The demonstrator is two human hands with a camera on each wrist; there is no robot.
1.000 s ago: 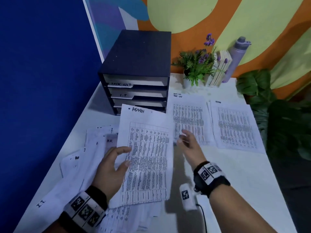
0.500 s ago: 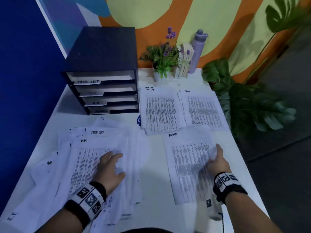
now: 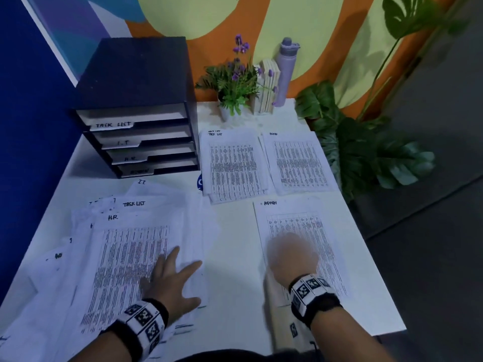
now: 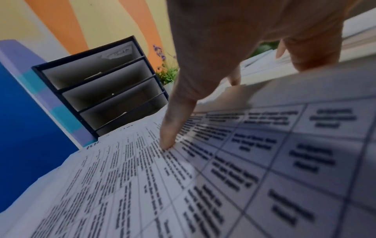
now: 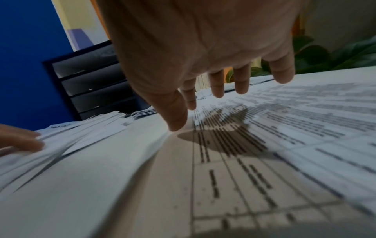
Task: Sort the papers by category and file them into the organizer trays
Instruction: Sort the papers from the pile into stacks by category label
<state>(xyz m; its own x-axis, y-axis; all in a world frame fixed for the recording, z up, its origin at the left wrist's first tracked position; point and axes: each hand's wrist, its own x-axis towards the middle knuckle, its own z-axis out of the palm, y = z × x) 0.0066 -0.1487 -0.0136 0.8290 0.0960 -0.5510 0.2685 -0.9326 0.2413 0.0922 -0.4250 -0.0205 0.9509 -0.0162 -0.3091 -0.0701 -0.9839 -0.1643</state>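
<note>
1. Fingers of the left hand (image 3: 170,280) spread flat on the unsorted pile (image 3: 125,257), gripping nothing; right hand (image 3: 291,254) hovers loose, empty, above the ADMIN sheet (image 3: 337,231).
2. Sorting continues; organizer (image 3: 141,121), far left, awaits filing.
3. Next likely needs lifting the HR sheet (image 3: 130,246).

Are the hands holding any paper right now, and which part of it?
No, nothing is held. The left hand lies flat on the H.R. sheet atop the messy pile. The right hand hovers open above the ADMIN sheet, with no grip.

Navy organizer (image 3: 136,82), white papers (image 3: 125,257) with black print, lilac bottle (image 3: 283,74)
</note>
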